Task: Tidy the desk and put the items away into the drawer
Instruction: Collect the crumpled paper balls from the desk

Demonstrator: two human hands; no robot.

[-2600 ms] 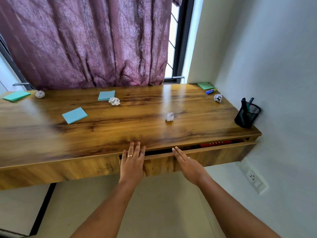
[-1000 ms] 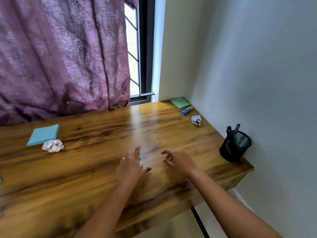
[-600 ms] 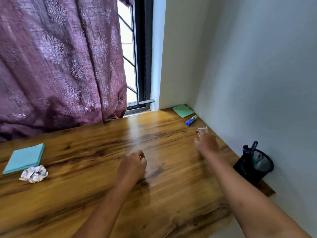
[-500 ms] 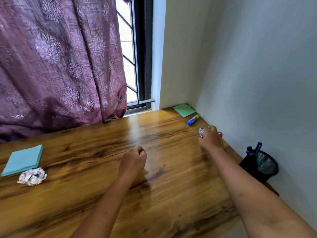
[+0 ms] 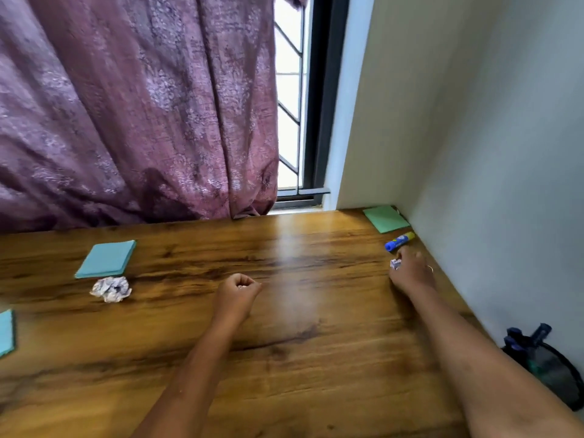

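Wooden counter [image 5: 300, 358]: right hand [image 5: 412, 271] pinches 1 paper ball [image 5: 395, 264], blue glue stick [image 5: 399, 241] just beyond, slanting rightward; left hand [image 5: 237, 294] fisted round white wad [image 5: 242, 286].

Mauve curtain [image 5: 126, 105], window [image 5: 287, 90] (daylit), pale wall [image 5: 505, 153] rt, wood desk [image 5: 316, 358].

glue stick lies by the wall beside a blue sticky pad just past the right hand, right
The colour is wrong: in the head view the sticky pad beside the glue stick is green, not blue. The rest holds.
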